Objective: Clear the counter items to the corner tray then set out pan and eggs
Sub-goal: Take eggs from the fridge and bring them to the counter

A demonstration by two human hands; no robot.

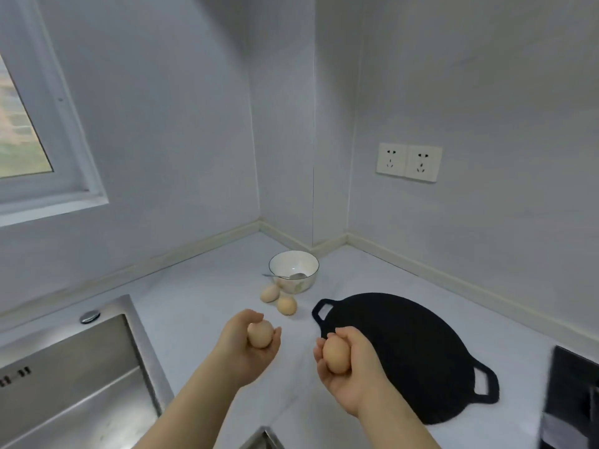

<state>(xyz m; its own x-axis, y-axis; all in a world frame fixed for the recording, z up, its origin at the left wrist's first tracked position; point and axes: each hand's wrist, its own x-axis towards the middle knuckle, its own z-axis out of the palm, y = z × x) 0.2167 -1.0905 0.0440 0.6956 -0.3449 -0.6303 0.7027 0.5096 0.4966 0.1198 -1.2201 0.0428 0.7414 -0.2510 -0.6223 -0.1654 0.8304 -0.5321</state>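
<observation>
left hand cups one egg, right hand grips second egg, both apparently raised.

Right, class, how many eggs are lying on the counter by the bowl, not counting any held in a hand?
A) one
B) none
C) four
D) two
D: the near egg and the far egg lie on the counter by the bowl, while the left hand holds a third egg and the right hand a fourth egg.
</observation>
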